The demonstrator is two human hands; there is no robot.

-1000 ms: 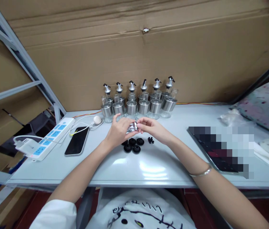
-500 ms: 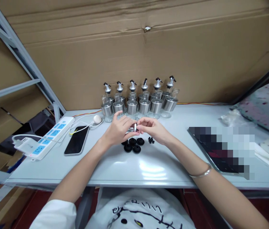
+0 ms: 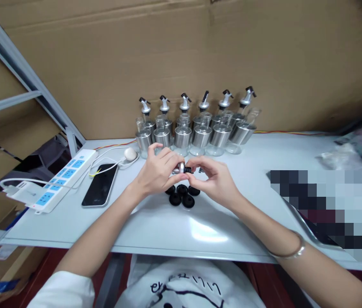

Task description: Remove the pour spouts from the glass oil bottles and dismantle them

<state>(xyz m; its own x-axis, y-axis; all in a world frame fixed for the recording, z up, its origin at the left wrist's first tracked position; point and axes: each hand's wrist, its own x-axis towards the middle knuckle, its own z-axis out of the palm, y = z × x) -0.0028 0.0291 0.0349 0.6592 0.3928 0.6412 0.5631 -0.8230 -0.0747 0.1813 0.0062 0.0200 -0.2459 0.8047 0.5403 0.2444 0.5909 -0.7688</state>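
Carefully, left hand and right hand pinch a silver pourer above the desk, between front and rear edges; slackening could drop it.

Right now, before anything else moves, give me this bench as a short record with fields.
left hand: grips silver end of a silver-and-black fitting
right hand: fingers at its black end
below hands: black round caps, five showing
front row: six glass-and-steel bottles, no spouts
back row: bottles with six black-and-silver spouts
left side: phone, white power strip
right side: flat dark item, mostly pixelated, cannot identify
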